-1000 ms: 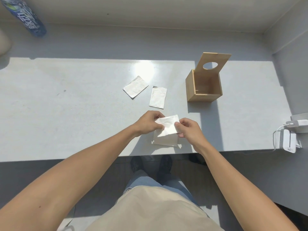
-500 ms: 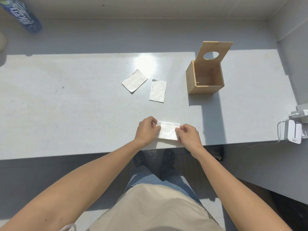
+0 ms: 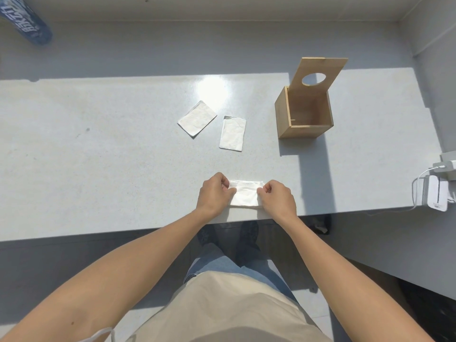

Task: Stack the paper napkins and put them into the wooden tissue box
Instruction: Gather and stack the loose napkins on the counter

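Compared with a second ago, the folded paper napkin [image 3: 246, 196] that was held tilted above the worktop [image 3: 98, 156] now lies flat at the lower centre of the frame, just inside the near edge. The left hand [image 3: 214, 193] pinches its left end and the right hand [image 3: 277, 197] pinches its right end, both with fingers curled onto the paper. It cannot be told whether one sheet or several lie under the hands. By this reading the stack is being squared up, with insertion not yet begun.

Two more napkins lie flat at centre frame, well apart from the hands: an angled napkin [image 3: 197, 118] and, just to its right, an upright napkin [image 3: 233, 133]. Both probably remain to be gathered.

The wooden tissue box [image 3: 304, 130] stands at upper right, its lid [image 3: 320, 72] with a round hole raised and the interior apparently empty. Nothing lies between the hands and the box.

A blue bottle [image 3: 24, 21] occupies the upper left corner; a white charger with cable [image 3: 436, 196] sits at the right edge, clear of the work.
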